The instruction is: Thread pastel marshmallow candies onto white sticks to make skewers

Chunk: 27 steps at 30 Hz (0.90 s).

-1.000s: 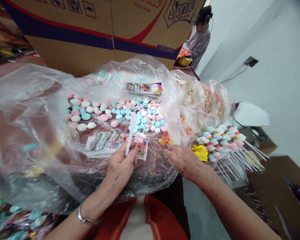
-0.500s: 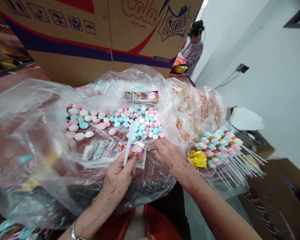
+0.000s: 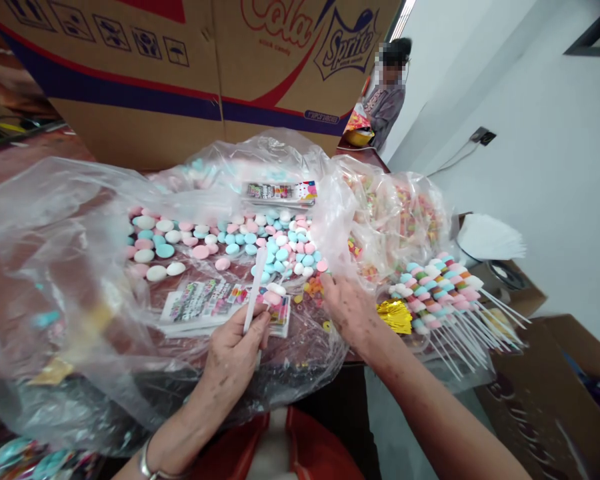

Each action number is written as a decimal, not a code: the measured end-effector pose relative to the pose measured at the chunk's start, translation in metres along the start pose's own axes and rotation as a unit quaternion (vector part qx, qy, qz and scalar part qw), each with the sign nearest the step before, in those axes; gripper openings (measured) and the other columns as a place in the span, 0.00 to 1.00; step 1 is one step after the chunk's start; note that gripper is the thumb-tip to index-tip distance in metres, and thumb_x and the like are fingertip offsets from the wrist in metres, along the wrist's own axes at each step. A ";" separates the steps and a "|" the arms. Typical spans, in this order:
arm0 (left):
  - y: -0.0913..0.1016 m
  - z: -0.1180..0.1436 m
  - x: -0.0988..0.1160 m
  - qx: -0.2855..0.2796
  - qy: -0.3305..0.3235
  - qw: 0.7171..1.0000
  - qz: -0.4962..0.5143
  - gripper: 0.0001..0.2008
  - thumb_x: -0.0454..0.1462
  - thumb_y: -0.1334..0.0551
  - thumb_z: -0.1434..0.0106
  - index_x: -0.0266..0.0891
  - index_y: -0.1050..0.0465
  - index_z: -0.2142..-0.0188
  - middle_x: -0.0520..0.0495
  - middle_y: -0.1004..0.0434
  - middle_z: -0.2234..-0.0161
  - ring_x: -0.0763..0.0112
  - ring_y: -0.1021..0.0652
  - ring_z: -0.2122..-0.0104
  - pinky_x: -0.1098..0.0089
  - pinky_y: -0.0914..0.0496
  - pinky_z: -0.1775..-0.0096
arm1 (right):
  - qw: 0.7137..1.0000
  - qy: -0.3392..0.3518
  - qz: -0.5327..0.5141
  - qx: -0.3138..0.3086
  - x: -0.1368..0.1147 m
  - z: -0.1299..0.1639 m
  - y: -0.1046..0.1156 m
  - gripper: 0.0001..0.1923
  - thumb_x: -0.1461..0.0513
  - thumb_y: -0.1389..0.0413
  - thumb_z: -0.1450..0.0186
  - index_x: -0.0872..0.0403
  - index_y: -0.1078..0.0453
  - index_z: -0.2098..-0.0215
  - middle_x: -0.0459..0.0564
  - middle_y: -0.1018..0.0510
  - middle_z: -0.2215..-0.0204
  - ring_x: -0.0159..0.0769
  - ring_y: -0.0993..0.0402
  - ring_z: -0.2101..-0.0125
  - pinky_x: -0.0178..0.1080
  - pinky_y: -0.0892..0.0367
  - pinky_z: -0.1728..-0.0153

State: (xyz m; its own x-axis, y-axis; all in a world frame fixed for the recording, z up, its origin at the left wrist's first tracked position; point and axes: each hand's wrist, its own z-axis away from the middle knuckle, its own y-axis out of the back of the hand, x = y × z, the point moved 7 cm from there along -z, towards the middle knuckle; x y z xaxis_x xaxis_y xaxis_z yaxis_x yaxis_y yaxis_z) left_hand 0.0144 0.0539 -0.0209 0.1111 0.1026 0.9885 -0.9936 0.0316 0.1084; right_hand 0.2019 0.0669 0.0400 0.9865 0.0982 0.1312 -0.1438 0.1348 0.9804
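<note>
Clear plastic sheeting [image 3: 55, 267] covers the table — left hand [image 3: 235, 353] pinches a white stick [image 3: 255, 287] pointing twelve o'clock, right hand [image 3: 350, 307] loosely open at three o'clock, fingertips on small candy rings [image 3: 314, 288].

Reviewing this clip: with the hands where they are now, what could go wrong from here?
The finished candy sticks lie piled at the table's edge with their stems overhanging; a nudge from the right hand could tip them off. The loose plastic sheet under the candies may shift and scatter them. The left hand pinches the white stick low, so it might slip.

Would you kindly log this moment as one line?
left hand: holds stick | right hand: on small candies | skewers: right
</note>
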 end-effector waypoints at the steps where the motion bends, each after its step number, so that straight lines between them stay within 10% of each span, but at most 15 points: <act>1: 0.000 0.000 0.001 0.001 -0.002 1.000 -0.002 0.11 0.44 0.40 0.38 0.38 0.26 0.63 0.57 0.35 0.82 0.74 0.36 0.81 0.73 0.44 0.78 | 1.000 0.017 -0.024 0.007 -0.002 -0.001 0.003 0.16 0.67 0.52 0.31 0.56 0.35 0.45 0.59 0.24 0.55 0.45 0.26 0.55 0.40 0.32 0.60; 12: 0.000 -0.001 -0.003 0.006 0.008 1.000 0.005 0.13 0.45 0.39 0.39 0.38 0.26 0.63 0.57 0.35 0.83 0.75 0.36 0.82 0.74 0.45 0.80 | 0.999 0.019 0.010 -0.024 0.021 0.005 -0.003 0.13 0.68 0.53 0.32 0.56 0.29 0.55 0.57 0.22 0.60 0.43 0.26 0.59 0.38 0.34 0.63; 27: 0.005 0.004 0.003 0.018 0.004 1.000 0.025 0.11 0.44 0.38 0.39 0.38 0.26 0.64 0.57 0.35 0.82 0.75 0.34 0.81 0.74 0.42 0.78 | 0.992 0.059 -0.103 0.035 -0.012 -0.003 -0.010 0.09 0.66 0.50 0.32 0.54 0.27 0.59 0.55 0.25 0.57 0.40 0.28 0.57 0.38 0.33 0.58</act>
State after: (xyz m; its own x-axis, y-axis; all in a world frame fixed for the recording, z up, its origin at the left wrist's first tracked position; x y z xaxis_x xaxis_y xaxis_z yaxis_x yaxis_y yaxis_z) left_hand 0.0095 0.0507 -0.0173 0.0618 0.1116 0.9918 -0.9979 -0.0099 0.0633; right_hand 0.1916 0.0676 0.0279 0.9777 0.1911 -0.0873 0.0702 0.0948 0.9930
